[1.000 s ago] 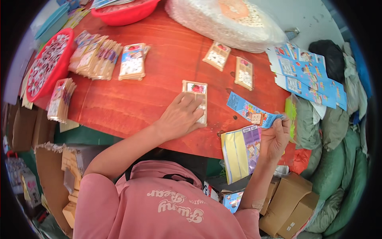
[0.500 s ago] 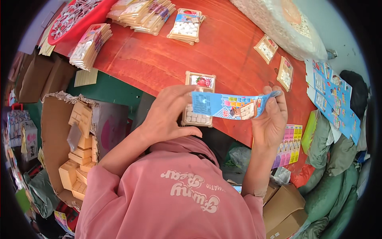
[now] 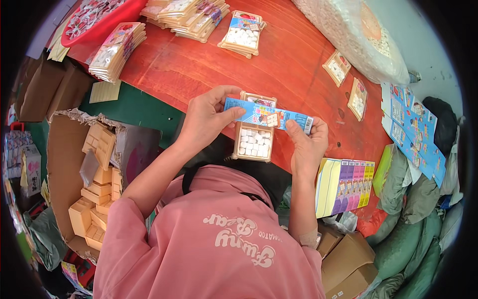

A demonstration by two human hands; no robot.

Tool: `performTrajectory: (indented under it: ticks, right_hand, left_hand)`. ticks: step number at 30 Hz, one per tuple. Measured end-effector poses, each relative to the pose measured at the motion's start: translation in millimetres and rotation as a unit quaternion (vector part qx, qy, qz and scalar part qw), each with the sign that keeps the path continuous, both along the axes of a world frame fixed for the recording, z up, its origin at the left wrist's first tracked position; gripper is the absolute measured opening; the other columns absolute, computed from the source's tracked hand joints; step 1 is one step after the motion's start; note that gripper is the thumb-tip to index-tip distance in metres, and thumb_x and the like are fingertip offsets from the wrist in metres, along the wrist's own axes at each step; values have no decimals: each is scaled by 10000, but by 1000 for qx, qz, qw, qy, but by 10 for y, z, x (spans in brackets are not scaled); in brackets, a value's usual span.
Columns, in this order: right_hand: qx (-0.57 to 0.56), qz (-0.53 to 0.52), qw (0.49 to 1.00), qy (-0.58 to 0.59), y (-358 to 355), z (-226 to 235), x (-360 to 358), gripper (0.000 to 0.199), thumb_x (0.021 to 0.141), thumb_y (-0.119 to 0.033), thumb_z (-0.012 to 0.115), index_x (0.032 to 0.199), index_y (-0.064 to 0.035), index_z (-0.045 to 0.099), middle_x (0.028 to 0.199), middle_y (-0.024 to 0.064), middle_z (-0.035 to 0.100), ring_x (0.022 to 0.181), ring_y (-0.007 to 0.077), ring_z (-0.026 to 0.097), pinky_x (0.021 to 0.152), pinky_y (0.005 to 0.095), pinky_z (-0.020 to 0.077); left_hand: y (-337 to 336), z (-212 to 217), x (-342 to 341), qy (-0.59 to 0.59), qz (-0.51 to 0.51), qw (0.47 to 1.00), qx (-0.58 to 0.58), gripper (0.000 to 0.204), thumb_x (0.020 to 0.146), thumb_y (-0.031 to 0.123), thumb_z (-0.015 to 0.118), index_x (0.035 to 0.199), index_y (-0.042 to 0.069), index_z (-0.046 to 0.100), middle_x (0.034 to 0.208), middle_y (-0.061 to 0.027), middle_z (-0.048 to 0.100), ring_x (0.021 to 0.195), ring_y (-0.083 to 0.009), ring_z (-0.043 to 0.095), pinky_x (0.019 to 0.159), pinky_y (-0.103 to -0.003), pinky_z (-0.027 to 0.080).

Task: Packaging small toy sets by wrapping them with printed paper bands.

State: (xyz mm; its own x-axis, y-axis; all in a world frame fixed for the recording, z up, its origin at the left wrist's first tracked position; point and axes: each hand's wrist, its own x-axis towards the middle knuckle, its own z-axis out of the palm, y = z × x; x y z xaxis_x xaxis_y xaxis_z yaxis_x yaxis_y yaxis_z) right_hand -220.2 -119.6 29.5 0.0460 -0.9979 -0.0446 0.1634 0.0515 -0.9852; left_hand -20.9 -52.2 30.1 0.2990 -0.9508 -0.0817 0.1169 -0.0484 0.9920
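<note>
A shallow tan plastic tray point(image 3: 255, 154) lies at the table's near edge, with white candy-like pieces point(image 3: 254, 140) in its near compartment and a red-and-white packet at its far end. Across it stretches a blue printed paper strip point(image 3: 254, 113), which hides the tray's middle. My left hand point(image 3: 211, 115) pinches the strip's left end, thumb on top and fingers behind. At the other end, my right hand point(image 3: 306, 144) holds it between thumb and fingers. Whether the strip touches the tray, I cannot tell.
Stacks of filled trays point(image 3: 117, 52) stand at the far left beside a red tub point(image 3: 102, 25) of small packets. Two filled trays point(image 3: 357, 98) and a large bag of white pieces point(image 3: 348, 40) are right. Coloured card sheets point(image 3: 348, 187) lie near right; a torn carton point(image 3: 64, 184) holds tan trays.
My left hand has taken hold of the strip's left end. My right hand has moved left and down, and the strip now lies flatter across the tray.
</note>
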Motion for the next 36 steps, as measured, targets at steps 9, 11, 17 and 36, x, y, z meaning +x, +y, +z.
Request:
performTrajectory:
  ticks: [9,11,17,36]
  right_hand:
    - [-60,-2,975,216,18,-122,-12,341,712,-11,744,900,-24,460,789,50,561,696,107,554,640,258,461]
    - [-75,-1,950,303,34,-108,22,333,710,-36,744,890,-23,465,788,68,562,693,141,563,644,293,462]
    - [-115,52,900,418,169,-15,257,293,727,-88,703,890,-17,470,837,146,545,780,320,565,696,404,445]
    - [-100,136,913,370,486,-52,656,297,720,-106,723,870,-28,479,799,98,544,706,231,554,659,359,446]
  left_hand:
    - [-5,-68,-2,-169,-40,982,70,400,796,43,673,1165,-6,524,732,-37,597,647,-67,575,548,-227,480]
    - [-12,-57,0,-243,-41,967,68,417,784,50,682,1167,1,526,692,-44,591,626,-73,577,540,-239,477]
    - [239,-34,110,-277,13,958,71,288,759,60,674,997,1,522,631,-97,571,562,-141,581,513,-281,464]
    - [798,-546,481,73,109,991,8,160,868,96,618,970,25,516,801,-23,624,686,-55,574,579,-200,473]
